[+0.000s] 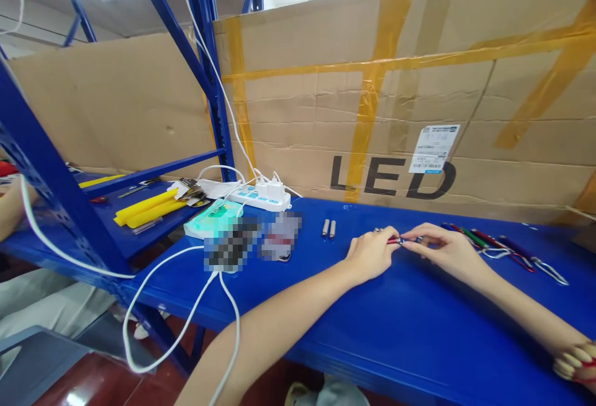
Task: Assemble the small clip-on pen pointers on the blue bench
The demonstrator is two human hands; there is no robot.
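Note:
My left hand rests on the blue table with its fingers pinched round the red end of a small pen-like stick. My right hand meets it from the right and pinches the stick's other, metallic end. Both hands touch over the middle of the table. Two small silver batteries lie just left of my left hand. Several more coloured sticks with cords lie to the right of my right hand.
A white power strip with plugs and white cables sits at the back left, beside a teal box and two blurred items. Yellow tools lie on the left shelf. A taped cardboard wall marked LED stands behind. Another person's arm shows far left.

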